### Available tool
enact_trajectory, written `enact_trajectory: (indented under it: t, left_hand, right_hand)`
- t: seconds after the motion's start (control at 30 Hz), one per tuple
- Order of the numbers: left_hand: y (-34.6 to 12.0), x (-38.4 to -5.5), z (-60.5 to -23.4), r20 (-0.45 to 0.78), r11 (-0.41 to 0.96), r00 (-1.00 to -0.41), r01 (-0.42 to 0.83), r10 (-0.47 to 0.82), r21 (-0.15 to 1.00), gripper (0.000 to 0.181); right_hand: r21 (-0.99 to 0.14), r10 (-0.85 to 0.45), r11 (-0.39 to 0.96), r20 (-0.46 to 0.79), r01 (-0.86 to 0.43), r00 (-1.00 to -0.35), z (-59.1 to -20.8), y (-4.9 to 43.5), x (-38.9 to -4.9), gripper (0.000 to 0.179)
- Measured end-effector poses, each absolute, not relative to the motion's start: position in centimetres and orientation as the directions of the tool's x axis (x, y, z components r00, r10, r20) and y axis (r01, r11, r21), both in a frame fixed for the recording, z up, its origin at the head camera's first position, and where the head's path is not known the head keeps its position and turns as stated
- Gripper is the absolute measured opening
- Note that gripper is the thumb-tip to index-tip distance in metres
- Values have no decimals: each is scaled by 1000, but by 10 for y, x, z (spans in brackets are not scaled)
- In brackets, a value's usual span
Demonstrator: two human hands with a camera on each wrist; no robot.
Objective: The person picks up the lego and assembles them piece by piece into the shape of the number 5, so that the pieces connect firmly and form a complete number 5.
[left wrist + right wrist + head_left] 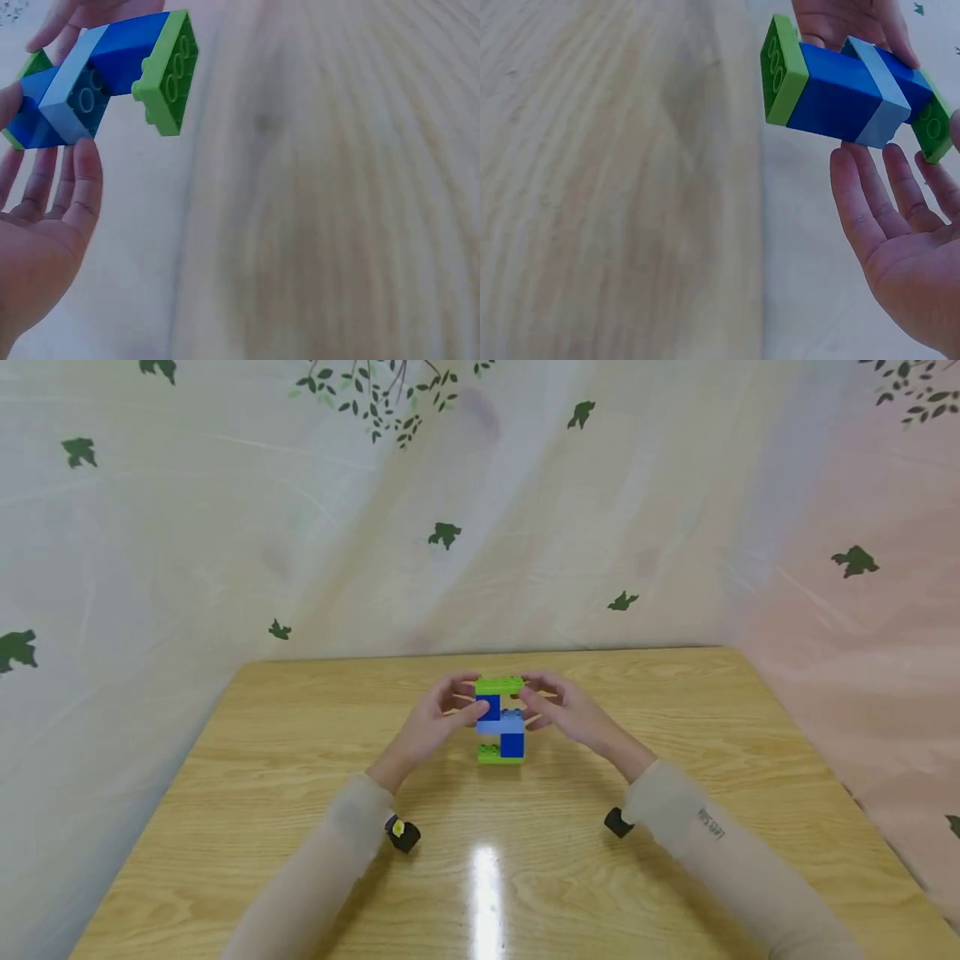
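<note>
A stack of toy building bricks is held up off the table between both hands. From the top it has a green brick (498,686), a dark blue brick (489,708), a light blue brick (491,726), another dark blue brick (512,746) and a green brick (498,760) at the bottom. The left hand (431,718) grips the stack from the left, its thumb on the upper dark blue brick. On the other side, the right hand (573,712) holds the stack near the top green brick, with fingertips by the light blue brick (881,90). The hollow underside of the bottom green brick (180,79) shows in the left wrist view.
The wooden table (495,827) spreads under the hands. Behind it hangs a pale backdrop (360,568) printed with dark green leaves. A small black device (403,835) sits at the left wrist and another black device (618,822) at the right.
</note>
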State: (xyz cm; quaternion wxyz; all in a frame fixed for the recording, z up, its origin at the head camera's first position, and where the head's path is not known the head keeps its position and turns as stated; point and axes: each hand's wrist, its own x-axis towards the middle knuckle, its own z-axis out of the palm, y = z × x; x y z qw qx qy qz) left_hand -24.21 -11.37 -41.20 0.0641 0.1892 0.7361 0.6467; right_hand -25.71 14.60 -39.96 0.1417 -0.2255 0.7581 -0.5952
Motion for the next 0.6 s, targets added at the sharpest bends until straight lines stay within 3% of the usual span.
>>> enact_trajectory:
  t: [0.23,0.6]
  left_hand:
    - [-118,-248,-389,42,15,-917,52,397,999,51]
    - [-121,-262,-382,-79,-3,-913,-87,400,996,54]
  right_hand:
    - [-968,-488,195,47,-161,-872,-381,143,-262,51]
    - [-979,-384,204,-85,6,-919,-379,136,-272,66]
